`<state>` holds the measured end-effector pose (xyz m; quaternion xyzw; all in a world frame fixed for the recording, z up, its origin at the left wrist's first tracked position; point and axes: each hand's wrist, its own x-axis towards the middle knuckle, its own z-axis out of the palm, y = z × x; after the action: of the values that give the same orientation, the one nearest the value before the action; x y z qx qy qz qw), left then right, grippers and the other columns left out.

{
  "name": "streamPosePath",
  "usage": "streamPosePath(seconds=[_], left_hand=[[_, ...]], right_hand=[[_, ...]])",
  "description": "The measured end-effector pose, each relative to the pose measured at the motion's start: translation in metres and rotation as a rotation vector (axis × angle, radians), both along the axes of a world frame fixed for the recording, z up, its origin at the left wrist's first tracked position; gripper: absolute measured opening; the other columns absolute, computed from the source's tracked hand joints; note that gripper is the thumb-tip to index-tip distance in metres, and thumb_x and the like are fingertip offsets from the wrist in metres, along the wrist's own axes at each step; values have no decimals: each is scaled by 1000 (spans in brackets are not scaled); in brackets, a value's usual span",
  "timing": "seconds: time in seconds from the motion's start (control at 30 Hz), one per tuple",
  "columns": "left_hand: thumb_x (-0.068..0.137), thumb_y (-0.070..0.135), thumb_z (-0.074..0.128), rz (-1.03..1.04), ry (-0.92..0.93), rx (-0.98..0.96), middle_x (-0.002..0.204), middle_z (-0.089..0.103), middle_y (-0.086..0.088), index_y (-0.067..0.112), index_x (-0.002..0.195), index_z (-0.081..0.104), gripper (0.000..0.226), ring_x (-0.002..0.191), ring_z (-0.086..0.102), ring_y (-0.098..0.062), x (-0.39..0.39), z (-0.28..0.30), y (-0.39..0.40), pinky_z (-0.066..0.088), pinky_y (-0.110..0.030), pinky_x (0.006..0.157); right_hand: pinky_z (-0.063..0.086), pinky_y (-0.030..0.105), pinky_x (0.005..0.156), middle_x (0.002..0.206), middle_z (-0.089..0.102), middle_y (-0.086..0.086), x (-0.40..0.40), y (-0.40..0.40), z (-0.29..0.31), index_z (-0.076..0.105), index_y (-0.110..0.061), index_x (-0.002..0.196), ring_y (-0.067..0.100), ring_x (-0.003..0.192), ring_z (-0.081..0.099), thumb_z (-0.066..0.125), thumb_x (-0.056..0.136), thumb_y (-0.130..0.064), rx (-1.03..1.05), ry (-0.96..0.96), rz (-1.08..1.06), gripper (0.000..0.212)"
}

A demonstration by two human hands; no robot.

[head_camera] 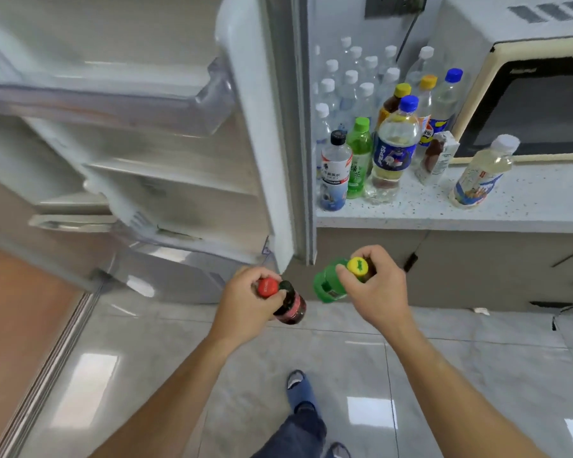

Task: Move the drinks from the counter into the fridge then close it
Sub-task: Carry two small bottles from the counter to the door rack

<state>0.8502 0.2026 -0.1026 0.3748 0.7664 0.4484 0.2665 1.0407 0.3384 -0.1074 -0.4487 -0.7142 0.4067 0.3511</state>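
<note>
Standing open at the left, the fridge door (166, 143) shows its clear shelves, beside the speckled bench (444, 209) where many bottles crowd against a microwave (526, 104). Below, over the tiled floor (411, 375), the left hand (245, 302) has its fingers curled round a red-capped cola bottle (288, 305). Near it, the right hand (377, 285) grips a green bottle (328, 285) and a yellow-capped bottle (358, 267) together.
</note>
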Motion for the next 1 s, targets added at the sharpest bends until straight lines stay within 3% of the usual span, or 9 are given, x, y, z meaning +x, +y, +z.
streamPosePath(seconds=[0.13,0.2,0.3,0.43,0.6,0.77,0.87,1.0], left_hand=[[73,14,80,103,38,25,96,60,19,38,86,71,29,84,67,-15,-36,33,-50,62,-37,65],[75,8,80,153,26,56,99,61,11,37,85,72,31,81,66,-17,-55,53,-73,60,-29,55],[76,5,80,218,66,142,103,62,2,33,86,73,31,75,68,-16,-86,88,-102,58,-26,53],[78,9,79,329,151,262,102,67,-3,34,87,72,28,61,70,-11,-141,123,-120,55,-19,50],[78,11,80,425,210,361,113,61,-12,45,83,69,36,82,73,-16,-219,125,-115,60,-25,53],[78,19,79,335,300,233,103,59,8,42,87,66,28,90,68,-21,-277,103,-89,59,-45,77],[79,17,79,194,465,121,102,62,5,30,98,68,25,91,61,-14,-297,90,-71,51,-31,89],[82,13,77,62,556,6,110,65,-3,18,110,69,29,99,61,-20,-317,77,-53,41,-22,87]], right_hand=[[44,14,56,78,59,-17,-37,-33,19,54,-32,81,5,67,54,76,79,-29,17,31,159,22],[44,16,55,76,60,-13,-58,-47,31,54,-32,81,10,65,53,76,79,-27,29,61,219,22],[45,17,57,80,61,-11,-91,-63,51,56,-31,83,10,66,54,76,79,-26,71,115,284,21],[44,12,60,82,60,-20,-138,-76,74,54,-35,85,4,72,56,74,81,-31,135,184,299,20],[42,12,61,79,57,-19,-217,-87,85,52,-37,89,5,72,54,71,84,-34,175,188,283,20],[46,21,65,85,59,-10,-293,-81,70,54,-26,97,8,76,55,72,87,-30,237,-14,326,21],[43,29,69,94,59,-2,-328,-72,53,53,-21,103,17,82,56,72,88,-27,217,-215,385,24],[40,28,77,109,58,5,-358,-65,40,56,-18,112,22,90,55,71,89,-30,264,-379,411,31]])
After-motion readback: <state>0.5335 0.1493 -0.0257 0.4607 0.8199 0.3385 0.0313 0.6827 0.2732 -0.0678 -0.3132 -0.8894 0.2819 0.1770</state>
